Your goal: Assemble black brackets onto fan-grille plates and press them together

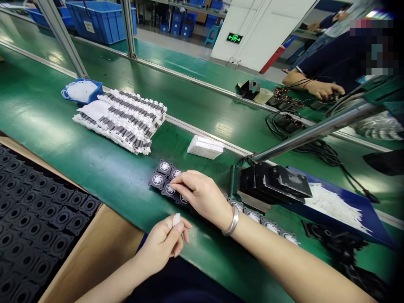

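My left hand [166, 240] is above the table's front edge, with thumb and fingers closed on a small white piece [176, 219]. My right hand [205, 195], wearing a silver bangle, reaches over a double row of small black square fans [158, 180] with white spiral faces. Its thumb and forefinger are pinched together right at one fan's face; anything between them is too small or hidden to make out. The hand and forearm cover the middle of the row. More fans [253, 216] continue to the right beyond the wrist.
A cardboard box [85, 248] of black square frames [44, 210] stands at left. Behind lie stacked white-and-grey parts [126, 120], a blue bin [98, 89] and a white block [205, 147]. Black blocks [274, 181] and a blue tray [375, 210] of white strips are right. Across, a co-worker's hand [325, 89] handles parts.
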Action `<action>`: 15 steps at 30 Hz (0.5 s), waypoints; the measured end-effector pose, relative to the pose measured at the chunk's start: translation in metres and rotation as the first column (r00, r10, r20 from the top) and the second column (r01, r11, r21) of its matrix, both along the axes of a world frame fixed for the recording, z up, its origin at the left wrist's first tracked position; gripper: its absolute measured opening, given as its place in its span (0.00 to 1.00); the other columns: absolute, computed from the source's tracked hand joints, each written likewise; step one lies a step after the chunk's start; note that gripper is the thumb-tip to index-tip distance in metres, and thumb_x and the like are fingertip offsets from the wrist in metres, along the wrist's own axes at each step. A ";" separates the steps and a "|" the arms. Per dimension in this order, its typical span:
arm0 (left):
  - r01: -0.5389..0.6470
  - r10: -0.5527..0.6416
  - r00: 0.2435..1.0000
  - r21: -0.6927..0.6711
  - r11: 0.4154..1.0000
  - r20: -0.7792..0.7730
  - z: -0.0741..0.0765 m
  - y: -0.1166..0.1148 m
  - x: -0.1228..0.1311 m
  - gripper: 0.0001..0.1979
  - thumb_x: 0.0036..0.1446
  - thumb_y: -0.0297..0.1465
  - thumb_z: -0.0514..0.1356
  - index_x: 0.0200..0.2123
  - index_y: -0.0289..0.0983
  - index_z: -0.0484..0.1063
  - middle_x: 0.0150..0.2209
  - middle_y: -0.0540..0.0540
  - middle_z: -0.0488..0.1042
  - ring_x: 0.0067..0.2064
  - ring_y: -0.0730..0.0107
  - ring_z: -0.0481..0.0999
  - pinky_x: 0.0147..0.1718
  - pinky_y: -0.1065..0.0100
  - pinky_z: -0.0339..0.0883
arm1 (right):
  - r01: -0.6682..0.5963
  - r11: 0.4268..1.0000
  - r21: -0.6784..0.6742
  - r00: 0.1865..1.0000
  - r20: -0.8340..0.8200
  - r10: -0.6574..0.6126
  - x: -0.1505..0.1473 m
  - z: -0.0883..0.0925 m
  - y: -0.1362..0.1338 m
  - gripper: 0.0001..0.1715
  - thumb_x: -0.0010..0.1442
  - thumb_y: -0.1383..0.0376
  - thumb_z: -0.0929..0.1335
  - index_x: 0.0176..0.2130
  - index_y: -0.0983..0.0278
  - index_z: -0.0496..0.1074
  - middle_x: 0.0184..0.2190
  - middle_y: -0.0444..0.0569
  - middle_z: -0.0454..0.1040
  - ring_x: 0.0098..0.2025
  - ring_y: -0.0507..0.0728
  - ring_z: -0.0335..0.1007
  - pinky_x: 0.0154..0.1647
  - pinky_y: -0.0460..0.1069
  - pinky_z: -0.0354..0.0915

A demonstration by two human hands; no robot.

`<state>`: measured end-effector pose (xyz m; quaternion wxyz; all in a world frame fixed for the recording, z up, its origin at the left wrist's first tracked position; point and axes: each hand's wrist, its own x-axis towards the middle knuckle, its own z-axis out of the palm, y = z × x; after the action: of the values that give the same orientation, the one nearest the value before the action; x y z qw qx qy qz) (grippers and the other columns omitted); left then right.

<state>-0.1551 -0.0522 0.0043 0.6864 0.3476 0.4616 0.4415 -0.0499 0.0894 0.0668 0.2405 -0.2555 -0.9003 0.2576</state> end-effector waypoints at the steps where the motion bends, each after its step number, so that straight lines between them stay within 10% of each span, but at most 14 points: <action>1: 0.000 0.000 1.000 0.004 1.000 0.001 0.001 0.001 0.000 0.21 0.65 0.48 0.52 0.40 0.35 0.69 0.29 0.51 0.68 0.19 0.82 0.58 0.18 0.74 0.50 | -0.021 0.998 0.051 1.000 0.022 0.019 0.000 0.001 0.001 0.06 0.65 0.64 0.68 0.34 0.64 0.72 0.29 0.46 0.75 0.33 0.54 0.69 0.36 0.48 0.66; 7: 0.019 -0.017 0.999 0.045 0.999 -0.043 0.002 -0.001 -0.001 0.20 0.67 0.46 0.50 0.42 0.35 0.68 0.28 0.51 0.69 0.19 0.82 0.58 0.20 0.73 0.52 | 0.135 0.951 0.279 0.989 -0.100 -0.111 0.015 0.037 0.000 0.13 0.65 0.57 0.68 0.41 0.65 0.71 0.37 0.54 0.73 0.43 0.59 0.68 0.46 0.54 0.66; 12: 0.106 -0.063 0.976 0.203 0.973 -0.207 0.007 -0.004 -0.007 0.20 0.70 0.43 0.45 0.34 0.36 0.66 0.21 0.54 0.64 0.20 0.78 0.59 0.27 0.71 0.58 | -0.149 0.978 -0.144 0.973 0.153 0.171 0.036 0.037 -0.031 0.09 0.65 0.60 0.68 0.39 0.64 0.72 0.34 0.48 0.73 0.35 0.54 0.70 0.35 0.47 0.66; 15: 0.135 -0.052 0.958 0.285 0.949 -0.281 0.012 -0.003 -0.008 0.20 0.70 0.41 0.45 0.30 0.37 0.66 0.19 0.55 0.61 0.23 0.75 0.61 0.30 0.70 0.60 | -0.114 0.965 -0.236 0.981 0.124 0.146 0.042 0.024 -0.045 0.09 0.66 0.65 0.67 0.33 0.65 0.70 0.30 0.47 0.72 0.33 0.52 0.69 0.33 0.45 0.65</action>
<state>-0.1632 -0.0555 0.0161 0.5764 0.5267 0.4610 0.4218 -0.0081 0.0446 0.0911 0.1281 -0.2392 -0.8943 0.3558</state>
